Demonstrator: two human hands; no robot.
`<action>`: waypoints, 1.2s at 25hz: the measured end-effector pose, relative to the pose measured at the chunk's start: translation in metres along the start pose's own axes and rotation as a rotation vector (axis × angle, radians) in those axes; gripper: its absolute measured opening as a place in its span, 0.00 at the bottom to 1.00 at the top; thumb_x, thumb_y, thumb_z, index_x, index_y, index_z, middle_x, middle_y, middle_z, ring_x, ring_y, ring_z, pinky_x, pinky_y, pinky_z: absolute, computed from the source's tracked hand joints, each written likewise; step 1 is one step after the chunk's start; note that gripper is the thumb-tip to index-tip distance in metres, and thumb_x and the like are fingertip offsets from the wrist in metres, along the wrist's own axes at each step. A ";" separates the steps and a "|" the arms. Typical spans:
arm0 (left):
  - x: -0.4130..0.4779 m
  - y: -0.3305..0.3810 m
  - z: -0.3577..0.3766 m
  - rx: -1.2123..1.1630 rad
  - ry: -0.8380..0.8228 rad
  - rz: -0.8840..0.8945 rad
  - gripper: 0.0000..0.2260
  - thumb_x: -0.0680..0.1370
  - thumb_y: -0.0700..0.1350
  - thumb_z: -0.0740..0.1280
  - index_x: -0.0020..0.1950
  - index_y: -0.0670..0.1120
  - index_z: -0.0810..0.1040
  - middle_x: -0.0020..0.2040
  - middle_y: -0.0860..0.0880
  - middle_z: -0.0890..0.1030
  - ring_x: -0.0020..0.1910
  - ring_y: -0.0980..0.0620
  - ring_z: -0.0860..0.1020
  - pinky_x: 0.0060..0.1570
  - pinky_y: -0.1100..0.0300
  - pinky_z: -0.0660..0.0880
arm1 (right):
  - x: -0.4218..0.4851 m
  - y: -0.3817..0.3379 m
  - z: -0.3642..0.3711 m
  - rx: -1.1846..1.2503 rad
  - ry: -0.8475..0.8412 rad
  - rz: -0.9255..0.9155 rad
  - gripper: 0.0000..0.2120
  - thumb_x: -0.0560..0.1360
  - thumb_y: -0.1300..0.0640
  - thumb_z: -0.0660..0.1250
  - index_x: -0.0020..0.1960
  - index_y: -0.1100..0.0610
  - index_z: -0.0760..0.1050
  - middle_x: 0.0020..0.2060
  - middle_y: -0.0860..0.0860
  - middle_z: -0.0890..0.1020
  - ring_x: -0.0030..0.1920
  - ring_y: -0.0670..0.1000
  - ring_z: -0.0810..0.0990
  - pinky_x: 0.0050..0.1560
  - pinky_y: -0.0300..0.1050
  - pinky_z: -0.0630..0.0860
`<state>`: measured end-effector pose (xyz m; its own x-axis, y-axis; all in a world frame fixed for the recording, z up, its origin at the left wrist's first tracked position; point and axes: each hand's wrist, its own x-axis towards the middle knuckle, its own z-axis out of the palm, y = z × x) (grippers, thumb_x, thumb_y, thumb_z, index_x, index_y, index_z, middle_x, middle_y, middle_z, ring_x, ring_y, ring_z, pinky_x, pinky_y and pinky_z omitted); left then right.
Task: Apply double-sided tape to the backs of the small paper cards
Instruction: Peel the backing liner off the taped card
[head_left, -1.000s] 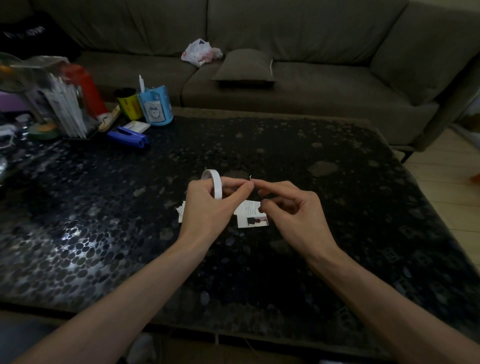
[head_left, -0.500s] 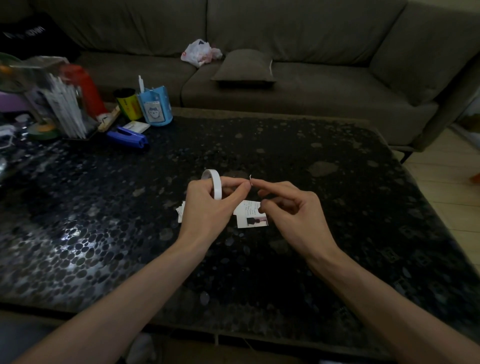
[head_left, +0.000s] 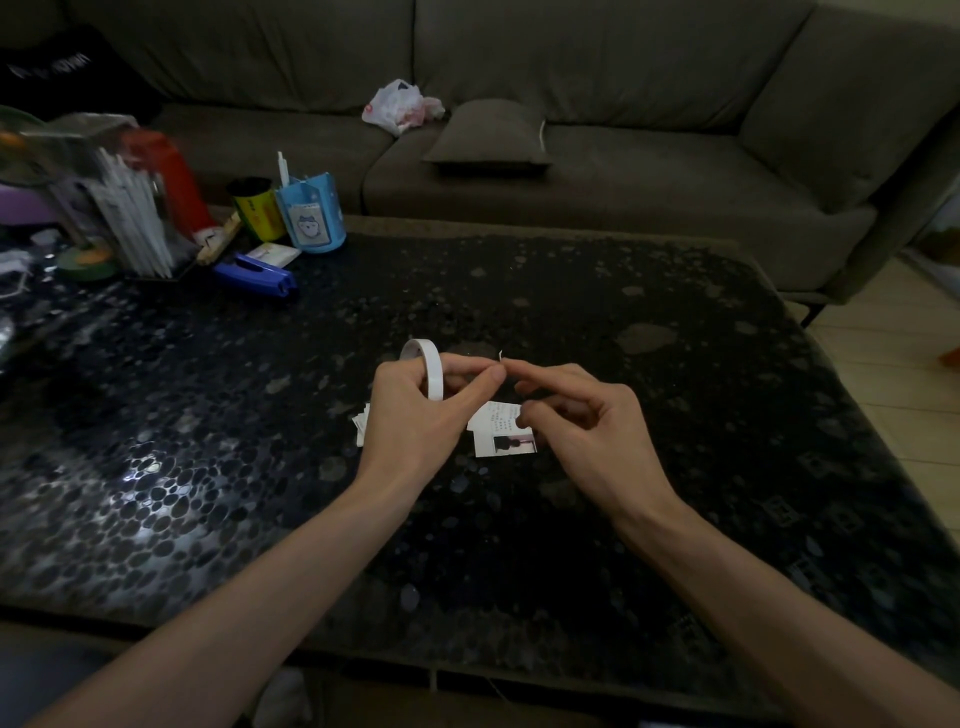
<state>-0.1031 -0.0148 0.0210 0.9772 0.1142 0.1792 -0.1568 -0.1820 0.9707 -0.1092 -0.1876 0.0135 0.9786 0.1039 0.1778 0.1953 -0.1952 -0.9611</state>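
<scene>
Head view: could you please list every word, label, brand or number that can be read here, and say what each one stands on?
Nothing here is legible.
Dark garment on the sofa: white lettering, too blurred to read.
Paper card: small printed lines above a picture, too small to read.
Yellow can: red print, blurred.
Blue cup: label with a cartoon face, no words I can make out.

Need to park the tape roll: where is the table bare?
Bare table right of the right hand, and the near-left stretch beside the left hand. Crowded: far-left corner round stapler and pen cup; cards lie under the hands.
</scene>
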 end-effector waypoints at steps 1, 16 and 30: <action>0.000 0.000 0.000 0.001 0.003 0.002 0.05 0.78 0.44 0.76 0.52 0.47 0.88 0.43 0.53 0.88 0.46 0.57 0.86 0.48 0.66 0.80 | 0.000 0.000 0.000 0.000 -0.001 0.001 0.22 0.79 0.68 0.69 0.63 0.44 0.84 0.54 0.45 0.83 0.52 0.47 0.85 0.52 0.40 0.82; 0.001 0.002 -0.001 0.069 0.029 -0.021 0.02 0.76 0.42 0.76 0.45 0.48 0.88 0.35 0.50 0.85 0.35 0.55 0.83 0.39 0.70 0.78 | 0.000 -0.001 0.003 -0.012 -0.028 -0.019 0.22 0.78 0.68 0.69 0.62 0.44 0.85 0.56 0.44 0.82 0.52 0.45 0.84 0.48 0.35 0.81; -0.002 0.006 0.001 -0.013 -0.008 -0.093 0.02 0.77 0.45 0.75 0.46 0.51 0.88 0.41 0.54 0.87 0.43 0.61 0.85 0.40 0.72 0.76 | 0.000 -0.003 0.001 0.070 0.056 -0.025 0.12 0.78 0.62 0.74 0.56 0.48 0.87 0.49 0.45 0.87 0.49 0.45 0.86 0.48 0.34 0.81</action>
<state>-0.1055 -0.0173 0.0260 0.9886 0.1226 0.0871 -0.0671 -0.1586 0.9851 -0.1095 -0.1858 0.0164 0.9759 0.0526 0.2118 0.2168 -0.1242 -0.9683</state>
